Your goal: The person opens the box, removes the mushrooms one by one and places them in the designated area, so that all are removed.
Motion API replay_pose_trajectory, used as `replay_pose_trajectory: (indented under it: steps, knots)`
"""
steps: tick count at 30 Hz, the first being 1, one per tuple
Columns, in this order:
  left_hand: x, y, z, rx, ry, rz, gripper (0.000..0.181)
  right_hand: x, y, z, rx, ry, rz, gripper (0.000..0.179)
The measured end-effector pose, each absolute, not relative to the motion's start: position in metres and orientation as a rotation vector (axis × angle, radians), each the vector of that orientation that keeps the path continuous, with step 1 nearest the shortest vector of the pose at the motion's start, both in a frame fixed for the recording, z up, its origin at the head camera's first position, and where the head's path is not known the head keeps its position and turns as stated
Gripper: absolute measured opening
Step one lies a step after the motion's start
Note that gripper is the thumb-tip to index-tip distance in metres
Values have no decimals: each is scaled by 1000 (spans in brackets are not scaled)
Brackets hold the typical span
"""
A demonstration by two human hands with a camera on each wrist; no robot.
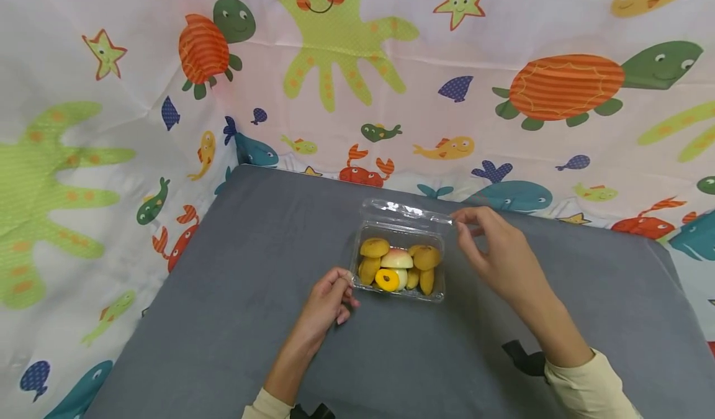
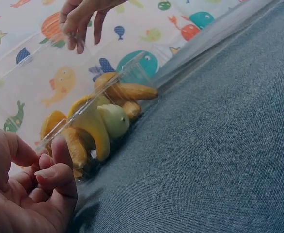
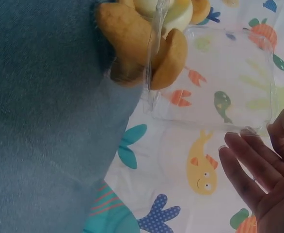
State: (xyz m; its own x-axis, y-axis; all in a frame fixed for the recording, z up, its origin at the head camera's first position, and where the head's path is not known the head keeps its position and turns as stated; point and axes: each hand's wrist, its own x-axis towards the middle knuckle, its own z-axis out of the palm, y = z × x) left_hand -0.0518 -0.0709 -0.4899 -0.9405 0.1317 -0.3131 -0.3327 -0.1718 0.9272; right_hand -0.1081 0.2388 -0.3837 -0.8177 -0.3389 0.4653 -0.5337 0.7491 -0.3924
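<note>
A clear plastic box (image 1: 439,296) with a hinged lid (image 1: 404,210) sits on the grey cloth, its lid raised at the back. Inside lie several tan, mushroom-shaped pieces (image 1: 427,257), a pale rounded piece with a pinkish top (image 1: 397,258) and a yellow piece with a dark centre (image 1: 387,279). My left hand (image 1: 331,298) pinches the box's rim at the front left corner, thumb against fingertips. At the lid's far right corner, my right hand (image 1: 499,254) pinches the edge between thumb and fingers. The right wrist view shows the lid (image 3: 214,124) standing upright from the box.
Grey cloth (image 1: 268,233) covers the table around the box. Behind it and along the left side hangs a white curtain (image 1: 402,127) printed with sea animals. Dark straps (image 1: 525,358) show near the wrists.
</note>
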Motion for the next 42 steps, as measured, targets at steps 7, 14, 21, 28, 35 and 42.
replay_pose_trajectory:
  steps: [7,14,21,28,35,42]
  knots:
    - [-52,-70,-490,-244,1822,2174,10,-116,239,-385,620,-2554,868,15]
    - [-52,-70,-490,-251,1837,2155,13,-122,243,-388,559,-2526,942,12]
    - [-51,-70,-491,-217,1854,2119,31,-126,246,-393,523,-2481,990,10]
    - [-50,-70,-490,-197,1864,2108,30,-131,249,-398,486,-2475,1027,10]
    - [-51,-72,-487,-178,1871,2102,29,-139,251,-402,503,-2468,1069,12]
    - [-51,-73,-486,-165,1877,2106,27,-144,252,-407,496,-2462,1125,22]
